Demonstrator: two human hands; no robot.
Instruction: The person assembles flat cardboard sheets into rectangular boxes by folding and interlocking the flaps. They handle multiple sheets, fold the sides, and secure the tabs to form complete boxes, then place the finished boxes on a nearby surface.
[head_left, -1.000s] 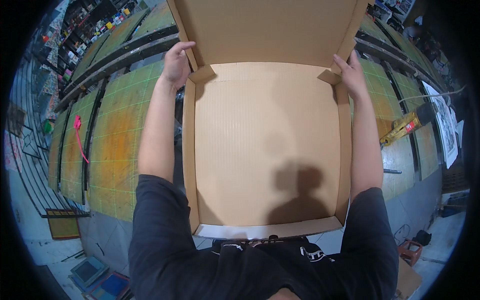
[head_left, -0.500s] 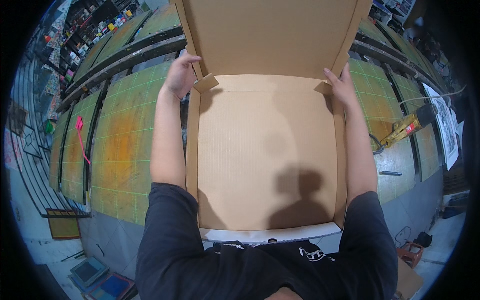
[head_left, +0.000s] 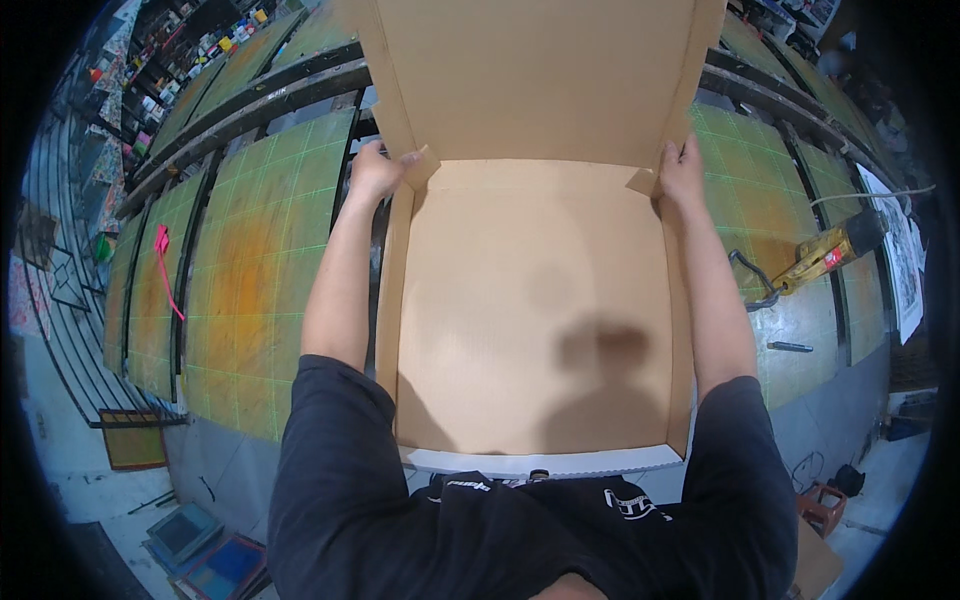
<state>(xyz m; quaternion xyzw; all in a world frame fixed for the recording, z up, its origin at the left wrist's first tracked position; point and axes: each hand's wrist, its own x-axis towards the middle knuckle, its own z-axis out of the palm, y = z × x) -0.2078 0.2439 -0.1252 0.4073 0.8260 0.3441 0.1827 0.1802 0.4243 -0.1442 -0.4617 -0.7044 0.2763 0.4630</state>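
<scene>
A large cardboard box [head_left: 540, 300] lies in front of me with its lid [head_left: 540, 80] raised at the far side. The inside is bare brown card with shadows across it. My left hand [head_left: 376, 175] grips the far left corner, its thumb at a small folded flap [head_left: 424, 165]. At the far right corner, my right hand [head_left: 682, 175] holds the side beside another small flap [head_left: 642, 181]. Some fingers of both hands are hidden behind the card. A white front edge [head_left: 545, 462] of the box rests close to my body.
Green-and-orange boards with grid lines [head_left: 250, 270] flank the box. On the right are a yellow heat-gun-like tool [head_left: 825, 255] with a cord, a dark pen-like object [head_left: 790, 347] and a printed sheet [head_left: 895, 255]. A pink strap-like object [head_left: 165, 265] lies left. Frames [head_left: 185, 530] stand on the floor.
My left hand has lowered and closed on the far left corner, thumb now at the flap. My right hand's fingers have drawn in at the right corner. The lid has shifted slightly left.
</scene>
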